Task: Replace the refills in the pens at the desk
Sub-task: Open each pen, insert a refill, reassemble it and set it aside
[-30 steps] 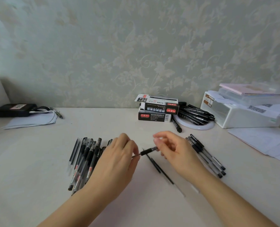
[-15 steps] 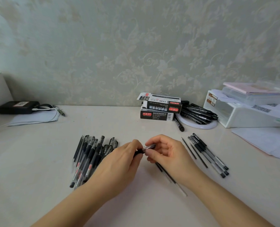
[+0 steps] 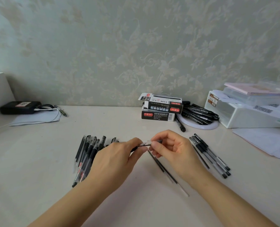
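Both hands meet over the middle of the desk [image 3: 37, 161] around one black pen [image 3: 145, 143]. My left hand [image 3: 114, 161] grips the barrel's dark end. My right hand [image 3: 172, 149] pinches the clear tip section between thumb and fingers. Most of the pen is hidden by the fingers. Under my right hand lie two loose refills [image 3: 165, 171], thin and black, pointing toward the near right. A row of several pens [image 3: 88, 153] lies left of my left hand. Another small group of pens [image 3: 209, 154] lies right of my right hand.
Two stacked black refill boxes [image 3: 160, 108] stand at the back centre. Beside them a white dish [image 3: 199, 125] holds several black markers. A white storage box [image 3: 247, 112] with papers is at the far right, loose sheets [image 3: 267, 141] below it. A black case [image 3: 19, 107] and papers sit far left.
My hands have drawn together: a second ago they held the pen parts apart, now the fingertips nearly touch around the pen. The view has tilted slightly downward.
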Demonstrator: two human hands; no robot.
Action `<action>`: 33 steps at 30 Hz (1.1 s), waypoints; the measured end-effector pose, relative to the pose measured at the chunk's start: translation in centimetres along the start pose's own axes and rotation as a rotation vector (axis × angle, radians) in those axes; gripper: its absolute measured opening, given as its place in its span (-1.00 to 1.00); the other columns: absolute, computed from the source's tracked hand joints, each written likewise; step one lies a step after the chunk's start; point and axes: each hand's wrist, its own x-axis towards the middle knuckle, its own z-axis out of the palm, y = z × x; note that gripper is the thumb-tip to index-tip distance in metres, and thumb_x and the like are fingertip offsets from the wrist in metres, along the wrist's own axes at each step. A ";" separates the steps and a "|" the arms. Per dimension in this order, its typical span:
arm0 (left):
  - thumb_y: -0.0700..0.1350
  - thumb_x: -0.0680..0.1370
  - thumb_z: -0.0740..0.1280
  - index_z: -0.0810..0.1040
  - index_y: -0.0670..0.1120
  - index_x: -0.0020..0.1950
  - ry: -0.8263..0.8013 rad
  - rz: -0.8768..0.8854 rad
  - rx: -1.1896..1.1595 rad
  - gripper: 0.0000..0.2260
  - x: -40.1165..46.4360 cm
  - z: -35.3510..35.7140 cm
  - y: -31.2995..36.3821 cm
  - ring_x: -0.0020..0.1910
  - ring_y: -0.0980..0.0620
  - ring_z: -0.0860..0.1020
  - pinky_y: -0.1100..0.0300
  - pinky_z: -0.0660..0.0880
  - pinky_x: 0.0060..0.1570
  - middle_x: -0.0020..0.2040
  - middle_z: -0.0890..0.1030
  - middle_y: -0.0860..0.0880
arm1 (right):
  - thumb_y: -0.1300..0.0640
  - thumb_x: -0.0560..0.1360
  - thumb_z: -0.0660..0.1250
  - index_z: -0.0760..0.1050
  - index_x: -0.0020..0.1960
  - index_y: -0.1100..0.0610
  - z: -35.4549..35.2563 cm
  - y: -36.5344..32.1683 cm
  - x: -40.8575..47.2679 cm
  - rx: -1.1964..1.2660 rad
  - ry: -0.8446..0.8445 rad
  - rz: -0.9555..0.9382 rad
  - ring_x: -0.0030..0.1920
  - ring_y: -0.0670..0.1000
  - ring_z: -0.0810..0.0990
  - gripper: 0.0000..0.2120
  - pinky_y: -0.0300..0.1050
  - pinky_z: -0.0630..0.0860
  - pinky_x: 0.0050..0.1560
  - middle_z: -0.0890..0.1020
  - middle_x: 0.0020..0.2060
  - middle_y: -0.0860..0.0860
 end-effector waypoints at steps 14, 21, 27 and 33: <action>-0.04 0.63 0.19 0.47 0.02 0.15 -0.034 0.002 -0.148 -0.86 0.0 0.3 0.0 -0.15 0.06 0.48 0.07 0.47 -0.12 -0.05 0.42 0.10 | -0.03 0.45 0.46 0.65 0.01 -0.11 -0.4 0.7 -0.6 -0.829 -0.184 -0.089 -0.04 -0.16 0.39 -0.86 -0.40 0.29 0.00 0.55 -0.07 -0.18; -0.06 0.61 0.24 0.48 0.06 0.14 -0.034 0.114 -0.207 -0.87 -0.1 0.6 0.0 -0.16 0.10 0.48 0.10 0.48 -0.16 -0.07 0.41 0.15 | -0.22 0.47 0.34 0.62 -0.08 -0.13 -0.5 0.4 -0.1 -0.421 -0.034 0.001 -0.23 -0.18 0.55 -0.80 -0.40 0.39 -0.22 0.68 -0.19 -0.19; -0.05 0.60 0.26 0.43 0.04 -0.04 0.017 0.121 -0.281 -0.97 0.0 0.9 -0.1 -0.19 0.12 0.46 0.12 0.45 -0.22 -0.16 0.49 0.16 | 0.02 0.51 0.41 0.66 -0.16 -0.03 -0.6 0.4 0.1 -0.247 -0.062 0.047 -0.18 -0.01 0.66 -0.90 -0.03 0.58 0.01 0.71 -0.28 -0.03; -0.03 0.63 0.18 0.52 0.02 0.00 0.016 0.112 -0.275 -0.86 0.1 0.9 -0.2 -0.22 0.07 0.48 0.01 0.45 -0.19 -0.20 0.50 0.11 | 0.17 0.46 0.49 0.64 0.00 -0.08 -0.9 0.1 0.0 -0.191 -0.097 0.033 -0.11 -0.06 0.65 -0.81 -0.20 0.56 -0.05 0.72 -0.09 -0.08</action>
